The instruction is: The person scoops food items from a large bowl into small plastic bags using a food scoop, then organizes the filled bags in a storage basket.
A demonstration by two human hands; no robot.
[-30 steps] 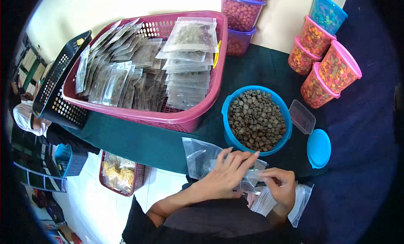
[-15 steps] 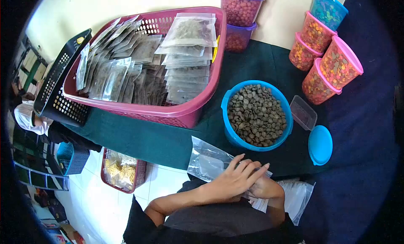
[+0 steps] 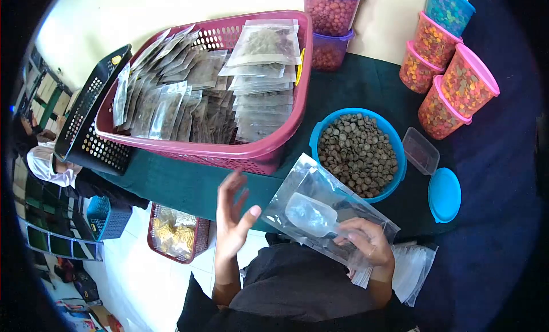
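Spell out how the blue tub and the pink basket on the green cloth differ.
The blue tub is round, while the pink basket is a rounded rectangle and looks clearly larger.
The pink basket has rows of holes in its sides; the blue tub shows none.
The blue tub holds loose dark pieces, whereas the pink basket holds flat clear packets.
Both stand uncovered on the green cloth.

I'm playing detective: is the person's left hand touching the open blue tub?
Apart. The head view shows the left hand left of the open blue tub, with green cloth and part of the clear bag between them.
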